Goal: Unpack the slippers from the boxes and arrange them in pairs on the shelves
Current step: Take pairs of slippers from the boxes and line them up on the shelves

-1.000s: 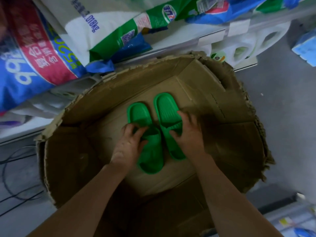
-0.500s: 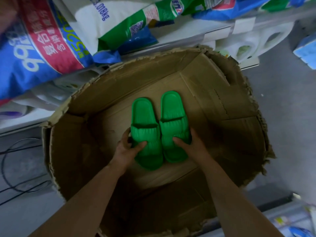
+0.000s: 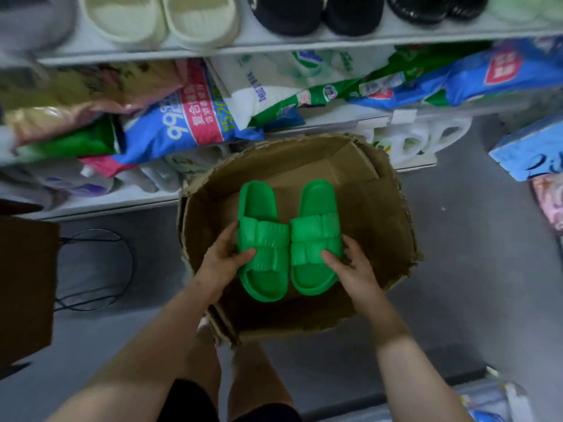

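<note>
Up they come! Both green slippers have lifted off the box floor since a second ago, and the view has swung up to bring the shelf (image 3: 274,45) into sight. Left hand (image 3: 224,263) clamps the left slipper (image 3: 263,239) by its outer edge, thumb pressed on the ruched strap; right hand (image 3: 353,266) grips the right slipper (image 3: 315,236) the same way from the other side. Held side by side, inner edges touching at the straps, they hover above the open cardboard box (image 3: 380,226), which looks bare inside otherwise.

Now the key geometry: each slipper's long axis runs away from the person, straight toward the shelving. Up top, cream slippers (image 3: 158,19) and black slippers (image 3: 316,13) already sit in pairs. So the target lies up and ahead, along the very line these slippers point. Both hands are equally placed, one per slipper, so I'd judge this a two-handed carry upward. Where the free slot is, I can't tell; the shelf's ends are blurred.
</note>
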A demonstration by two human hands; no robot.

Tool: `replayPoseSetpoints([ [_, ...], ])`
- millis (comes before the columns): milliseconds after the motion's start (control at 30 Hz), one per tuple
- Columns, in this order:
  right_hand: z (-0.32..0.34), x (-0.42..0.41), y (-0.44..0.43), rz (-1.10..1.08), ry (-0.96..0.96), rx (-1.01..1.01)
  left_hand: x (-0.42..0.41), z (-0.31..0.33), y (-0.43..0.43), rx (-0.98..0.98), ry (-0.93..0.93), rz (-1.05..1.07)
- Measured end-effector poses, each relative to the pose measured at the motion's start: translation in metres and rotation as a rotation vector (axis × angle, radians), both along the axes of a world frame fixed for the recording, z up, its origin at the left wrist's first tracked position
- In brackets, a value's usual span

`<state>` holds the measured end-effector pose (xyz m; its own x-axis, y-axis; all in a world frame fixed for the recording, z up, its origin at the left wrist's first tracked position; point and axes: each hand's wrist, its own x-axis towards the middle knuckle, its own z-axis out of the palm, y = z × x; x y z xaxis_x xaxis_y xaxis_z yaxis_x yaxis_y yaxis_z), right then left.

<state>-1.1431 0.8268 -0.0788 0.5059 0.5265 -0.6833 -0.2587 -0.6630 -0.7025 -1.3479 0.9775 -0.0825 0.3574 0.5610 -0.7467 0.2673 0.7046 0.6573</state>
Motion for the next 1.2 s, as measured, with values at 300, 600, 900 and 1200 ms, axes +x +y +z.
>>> replayPoseSetpoints([
  [300,0.094,-0.076,-0.005,0.088,0.033,0.152,-0.108,0.077,-0.018,0.113,-0.148,0.065],
  [600,0.137,-0.213,0.016,0.285,0.104,0.320,-0.274,0.131,-0.040,0.241,-0.236,0.196],
  [900,0.158,-0.397,0.063,0.489,0.127,0.366,-0.469,0.160,-0.058,0.372,-0.199,0.440],
  [1200,0.181,-0.532,0.144,0.719,0.099,0.410,-0.608,0.176,-0.036,0.425,-0.157,0.663],
])
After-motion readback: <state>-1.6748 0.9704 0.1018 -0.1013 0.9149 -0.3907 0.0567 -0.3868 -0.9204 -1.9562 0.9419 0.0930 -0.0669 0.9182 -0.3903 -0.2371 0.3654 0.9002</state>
